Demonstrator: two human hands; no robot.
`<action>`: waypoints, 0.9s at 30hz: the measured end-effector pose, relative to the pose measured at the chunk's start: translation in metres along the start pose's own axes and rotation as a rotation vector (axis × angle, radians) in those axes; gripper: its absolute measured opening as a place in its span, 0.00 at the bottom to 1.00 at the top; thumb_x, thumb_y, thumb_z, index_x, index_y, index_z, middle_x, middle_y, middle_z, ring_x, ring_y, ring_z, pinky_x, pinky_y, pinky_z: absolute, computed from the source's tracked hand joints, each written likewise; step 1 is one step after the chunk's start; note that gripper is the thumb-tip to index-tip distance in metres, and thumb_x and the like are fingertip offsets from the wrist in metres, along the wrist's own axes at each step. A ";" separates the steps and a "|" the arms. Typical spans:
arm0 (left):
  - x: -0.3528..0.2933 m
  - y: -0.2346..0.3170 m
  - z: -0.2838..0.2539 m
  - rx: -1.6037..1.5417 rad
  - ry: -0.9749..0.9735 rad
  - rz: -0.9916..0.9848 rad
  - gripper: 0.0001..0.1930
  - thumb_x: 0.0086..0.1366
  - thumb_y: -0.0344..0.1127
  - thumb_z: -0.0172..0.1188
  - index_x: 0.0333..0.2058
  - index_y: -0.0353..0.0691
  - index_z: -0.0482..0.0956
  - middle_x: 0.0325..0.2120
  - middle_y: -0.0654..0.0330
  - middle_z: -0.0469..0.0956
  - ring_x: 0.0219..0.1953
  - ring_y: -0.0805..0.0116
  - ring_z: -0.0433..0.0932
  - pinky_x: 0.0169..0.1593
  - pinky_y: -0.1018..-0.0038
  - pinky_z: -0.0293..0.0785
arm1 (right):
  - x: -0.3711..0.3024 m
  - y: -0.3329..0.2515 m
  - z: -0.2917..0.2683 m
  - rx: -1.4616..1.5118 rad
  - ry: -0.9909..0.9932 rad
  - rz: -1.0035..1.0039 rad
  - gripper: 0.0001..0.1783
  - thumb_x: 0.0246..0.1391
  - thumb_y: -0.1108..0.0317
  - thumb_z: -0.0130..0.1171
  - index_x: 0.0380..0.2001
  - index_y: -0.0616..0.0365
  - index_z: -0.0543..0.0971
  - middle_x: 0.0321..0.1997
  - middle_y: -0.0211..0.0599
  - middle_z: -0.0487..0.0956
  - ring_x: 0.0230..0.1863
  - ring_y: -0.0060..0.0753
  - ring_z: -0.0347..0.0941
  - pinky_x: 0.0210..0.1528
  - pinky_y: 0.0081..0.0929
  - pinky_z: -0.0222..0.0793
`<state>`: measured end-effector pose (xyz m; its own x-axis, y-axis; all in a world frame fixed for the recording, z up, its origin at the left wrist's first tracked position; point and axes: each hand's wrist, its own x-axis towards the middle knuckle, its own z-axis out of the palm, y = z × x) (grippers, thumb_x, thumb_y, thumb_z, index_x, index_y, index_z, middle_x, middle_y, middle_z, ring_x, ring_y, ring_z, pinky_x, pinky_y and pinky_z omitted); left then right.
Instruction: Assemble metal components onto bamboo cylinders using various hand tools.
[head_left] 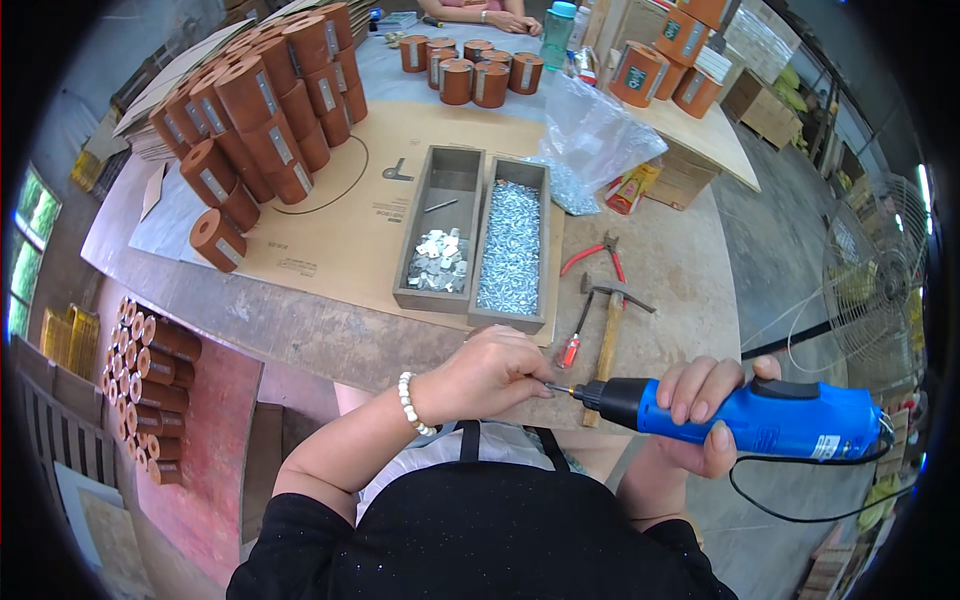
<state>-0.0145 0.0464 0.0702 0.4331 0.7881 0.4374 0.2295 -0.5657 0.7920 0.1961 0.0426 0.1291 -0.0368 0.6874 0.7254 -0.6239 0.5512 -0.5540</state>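
My right hand (pixel 703 408) is wrapped round a blue electric screwdriver (pixel 785 418), held level with its black nose pointing left. Its thin bit reaches the fingertips of my left hand (pixel 492 374). Those fingers are pinched together at the bit's tip; whatever small thing they hold is too small to make out. Just beyond my left hand stand two narrow grey boxes. The right one is filled with small silvery screws (pixel 510 255). In the left box (pixel 437 190) lie small flat metal pieces (pixel 440 258) and a thin metal rod (pixel 440 206).
Red-handled pliers (pixel 612 255), a hammer (pixel 608 340) and a red-handled screwdriver (pixel 570 350) lie right of the boxes. Brown cylinders (pixel 265 110) are stacked far left, with more at the back. A plastic bag (pixel 600 130) and bottle (pixel 557 38) stand beyond. Another person's hands (pixel 510 20) rest opposite.
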 end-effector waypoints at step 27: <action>0.009 -0.152 -0.095 1.326 -0.355 -0.334 0.06 0.51 0.32 0.54 0.26 0.49 0.81 0.31 0.63 0.74 0.43 0.65 0.68 0.44 0.62 0.61 | -0.008 0.008 -0.012 -0.068 0.175 -0.047 0.36 0.45 0.71 0.53 0.58 0.57 0.52 0.26 0.37 0.68 0.25 0.31 0.65 0.30 0.33 0.66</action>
<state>-0.1276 0.1626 -0.0054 0.3438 0.9387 0.0247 0.9149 -0.3290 -0.2338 0.2010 0.0467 0.1137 0.1308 0.7286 0.6723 -0.5671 0.6112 -0.5521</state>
